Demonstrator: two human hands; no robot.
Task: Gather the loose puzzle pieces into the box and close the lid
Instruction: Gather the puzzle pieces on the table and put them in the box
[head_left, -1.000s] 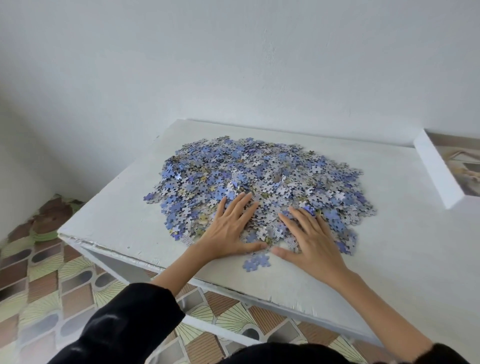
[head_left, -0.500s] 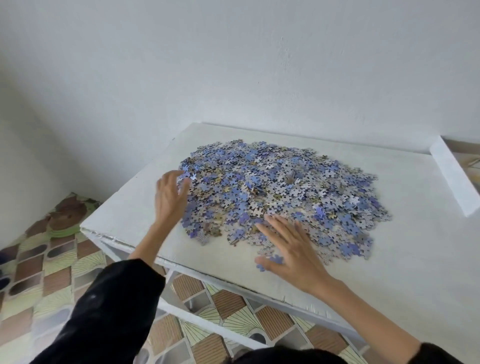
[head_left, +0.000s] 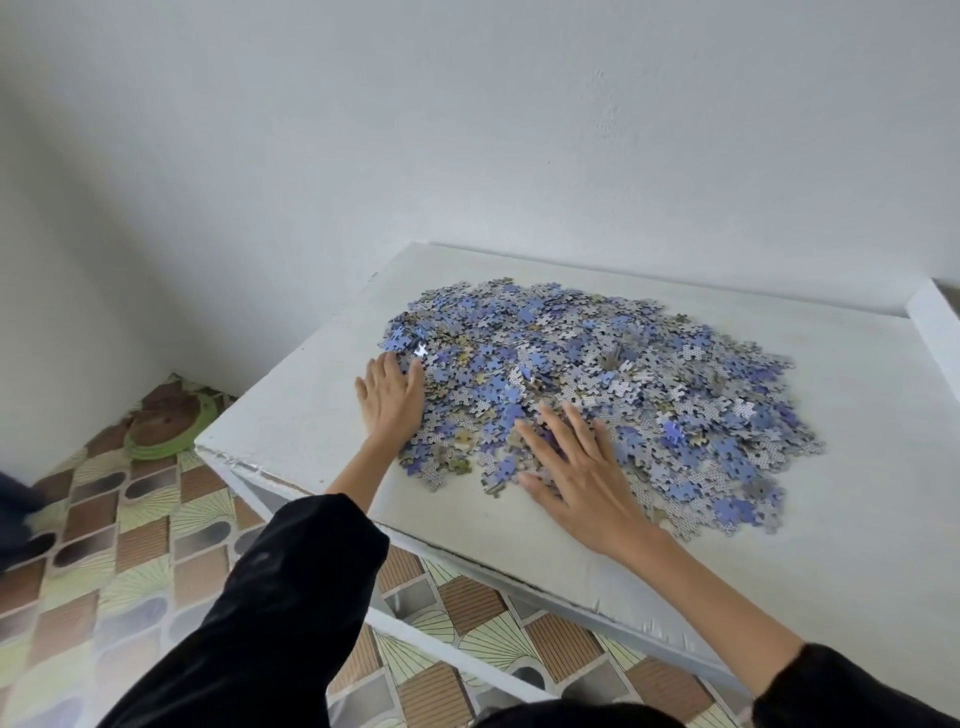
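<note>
A wide heap of blue and grey puzzle pieces (head_left: 613, 374) covers the middle of the white table (head_left: 322, 415). My left hand (head_left: 389, 397) lies flat against the heap's left edge, fingers together and pointing away from me. My right hand (head_left: 582, 475) rests palm down on the heap's near edge, fingers spread over the pieces. Neither hand holds anything. Only a white side of the box (head_left: 935, 327) shows at the far right edge; its inside and the lid are out of view.
The table's near edge (head_left: 519, 571) is chipped and runs diagonally below my hands. Beyond it lies a patterned floor (head_left: 130, 545) with a brown and green object (head_left: 163, 421) in the corner. A white wall stands right behind the table.
My left hand left the heap's near edge, swung to its left side and now presses there. My right hand slid forward onto the pieces, taking in the stray cluster. The view turned left.
</note>
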